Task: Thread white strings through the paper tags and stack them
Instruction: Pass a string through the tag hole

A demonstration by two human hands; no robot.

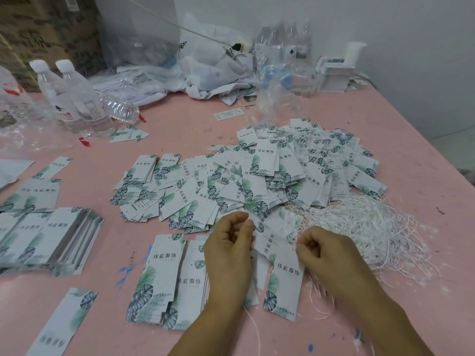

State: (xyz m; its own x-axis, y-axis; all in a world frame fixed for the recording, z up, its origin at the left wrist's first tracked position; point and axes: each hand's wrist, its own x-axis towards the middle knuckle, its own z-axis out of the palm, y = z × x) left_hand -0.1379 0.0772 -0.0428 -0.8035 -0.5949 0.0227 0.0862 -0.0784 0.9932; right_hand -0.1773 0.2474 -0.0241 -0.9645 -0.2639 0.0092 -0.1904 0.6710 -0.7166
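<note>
Pinching one tag [267, 242] between left hand [230, 242] and right hand [323, 249], beside the strings [372, 227] for easy reach; each hand's fingers curl on the tag's edge.

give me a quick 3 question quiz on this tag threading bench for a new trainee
1. True or false: the loose bundle of white strings lies on the person's right side of the pink table.
2. Multiple choice: how many water bottles with white caps stand upright at the far left? A) none B) two C) five
3. Short answer: what are the left hand and right hand both holding between them?

Key:
1. True.
2. B; a third bottle lies on its side beside them.
3. A paper tag, gripped with curled fingers just in front of the big heap of tags.
</note>
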